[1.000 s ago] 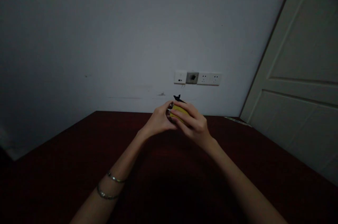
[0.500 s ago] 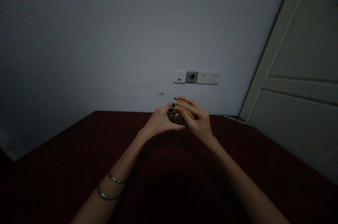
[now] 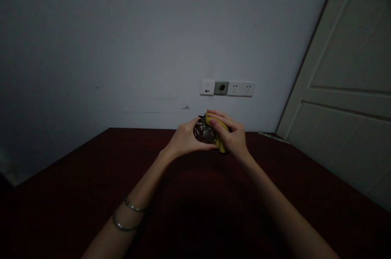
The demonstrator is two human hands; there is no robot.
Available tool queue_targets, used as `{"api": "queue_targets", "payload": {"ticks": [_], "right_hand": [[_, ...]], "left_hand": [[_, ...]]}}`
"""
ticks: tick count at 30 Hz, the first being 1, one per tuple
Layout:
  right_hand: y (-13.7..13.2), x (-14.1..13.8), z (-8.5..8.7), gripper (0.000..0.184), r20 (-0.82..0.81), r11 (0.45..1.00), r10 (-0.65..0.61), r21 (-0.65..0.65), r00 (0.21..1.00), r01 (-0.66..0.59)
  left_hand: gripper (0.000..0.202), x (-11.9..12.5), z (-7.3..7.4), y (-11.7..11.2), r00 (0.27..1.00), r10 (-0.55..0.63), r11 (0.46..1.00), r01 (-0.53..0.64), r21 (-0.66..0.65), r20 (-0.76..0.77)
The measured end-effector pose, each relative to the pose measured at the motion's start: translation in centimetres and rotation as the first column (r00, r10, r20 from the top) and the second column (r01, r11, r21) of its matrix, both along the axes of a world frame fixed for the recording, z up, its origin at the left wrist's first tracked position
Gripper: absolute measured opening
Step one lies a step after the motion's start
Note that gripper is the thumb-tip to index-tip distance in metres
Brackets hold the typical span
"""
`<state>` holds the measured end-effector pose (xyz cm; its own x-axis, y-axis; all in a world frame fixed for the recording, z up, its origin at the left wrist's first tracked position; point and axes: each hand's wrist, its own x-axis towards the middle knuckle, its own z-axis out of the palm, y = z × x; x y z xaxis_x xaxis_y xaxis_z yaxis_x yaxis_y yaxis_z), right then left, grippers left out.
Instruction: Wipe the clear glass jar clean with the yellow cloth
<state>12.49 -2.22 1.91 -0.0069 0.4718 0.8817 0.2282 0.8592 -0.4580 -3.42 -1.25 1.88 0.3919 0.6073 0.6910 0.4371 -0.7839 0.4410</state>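
A round, clear, faceted glass object [image 3: 204, 132] is held up above the dark red table. Its exact kind is hard to tell in the dim light. My left hand [image 3: 187, 139] wraps its left side, thumb below and fingers at the top. On the object's right side lies a yellow cloth [image 3: 220, 144], bunched under my right hand [image 3: 229, 130]. The fingers of that hand are closed on the cloth and press it against the glass near the top edge. Part of the object is hidden behind the cloth and fingers.
The dark red table [image 3: 100, 169] reaches back to a pale wall [image 3: 137, 47]. Wall sockets [image 3: 227, 88] sit just above and behind my hands. A white panelled door [image 3: 345, 88] stands along the right side. Two bracelets [image 3: 126, 216] circle my left forearm.
My right hand has shifted slightly to the right with the yellow cloth, uncovering more of the glass. More of the cloth now hangs below the fingers. My left hand keeps its hold.
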Motion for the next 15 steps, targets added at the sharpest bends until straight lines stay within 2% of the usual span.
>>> {"api": "queue_targets", "payload": {"ticks": [3,10,12,15], "right_hand": [[-0.1,0.0,0.0,0.018,-0.034,1.0,0.028,-0.011,0.999,-0.028],[-1.6,-0.5,0.2,0.022,0.086,0.991,0.052,0.117,0.995,-0.062],[-1.5,-0.5,0.2,0.022,0.06,0.992,0.066,0.107,0.996,-0.072],[-0.8,-0.4,0.2,0.019,-0.046,0.994,0.104,0.03,0.993,-0.103]], "left_hand": [[0.071,0.1,-0.2,0.1,0.999,-0.007,0.999,0.01,-0.044,0.05],[0.045,0.5,-0.3,0.6,0.947,-0.063,0.958,0.146,-0.246,0.315],[0.048,0.5,-0.3,0.5,0.936,-0.089,0.948,0.184,-0.259,0.34],[0.059,0.4,-0.4,0.4,0.948,-0.123,0.951,0.197,-0.238,0.293]]}}
